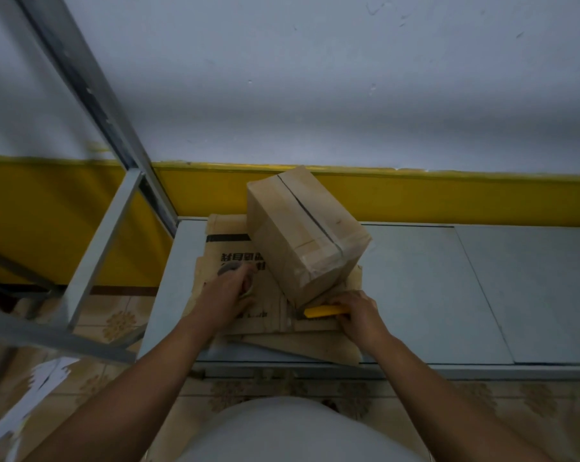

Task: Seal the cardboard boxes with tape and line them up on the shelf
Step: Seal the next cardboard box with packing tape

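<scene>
Box (307,233) on flattened cardboard (248,315) | left hand (226,295) tape roll (230,270) | right hand (358,315) yellow cutter (322,311)

We find print only on the flattened cardboard sheet (235,258) lying on the shelf (415,295). At nine o'clock from the taped cardboard box (302,235) stands a row of bold black characters, upside down to us and too blurred to read.

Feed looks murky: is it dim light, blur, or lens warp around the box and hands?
Head view: dim, flat light, no glare; the box is fairly sharp, the left hand slightly smeared, the right hand on the yellow cutter clearer; wide-angle bending tilts the shelf frame at the edge.
</scene>
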The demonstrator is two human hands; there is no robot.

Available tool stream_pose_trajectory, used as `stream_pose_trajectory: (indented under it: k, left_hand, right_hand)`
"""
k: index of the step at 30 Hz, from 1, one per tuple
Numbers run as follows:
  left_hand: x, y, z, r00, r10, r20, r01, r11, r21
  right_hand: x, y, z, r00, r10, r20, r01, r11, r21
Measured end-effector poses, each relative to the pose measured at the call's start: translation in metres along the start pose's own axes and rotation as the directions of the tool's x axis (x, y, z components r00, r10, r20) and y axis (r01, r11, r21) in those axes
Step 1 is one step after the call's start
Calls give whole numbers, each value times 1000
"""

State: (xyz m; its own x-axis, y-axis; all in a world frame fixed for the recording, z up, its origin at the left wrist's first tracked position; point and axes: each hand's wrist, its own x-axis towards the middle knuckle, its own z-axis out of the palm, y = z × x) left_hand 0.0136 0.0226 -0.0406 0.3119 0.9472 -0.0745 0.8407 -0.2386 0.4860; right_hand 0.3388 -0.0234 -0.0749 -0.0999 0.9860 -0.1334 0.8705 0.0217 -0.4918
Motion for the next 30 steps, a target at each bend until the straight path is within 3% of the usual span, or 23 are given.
stream_pose_trajectory:
  k: [6,9,12,17,20,23,30]
  left_hand:
    - [-3,2,-1,994,34,-102,-47,992,-120]
    - [4,14,-17,967,159,-200,-186,975,-125]
    - [20,42,-38,897,317,-308,-357,931,-83]
    - [44,81,-58,800,548,-244,-566,824,-5]
    - [49,87,-61,759,622,-193,-638,769,-30]
    - [50,84,-60,775,610,-166,-627,775,-80]
    - [54,72,-52,784,600,-160,-618,779,-108]
  right_hand:
    - [-4,-4,-9,998,-32,-61,39,992,123]
    - [-4,-21,-39,931,116,-346,-10,956,292]
    - [-5,-52,-76,825,7,-564,191,937,292]
    - [8,-103,-83,820,-292,-493,371,926,67]
    - [17,-111,-65,839,-290,-460,332,943,11]
    - [22,-108,-54,845,-251,-471,284,959,-3]
    - [16,-99,-50,810,-337,-481,375,927,-18]
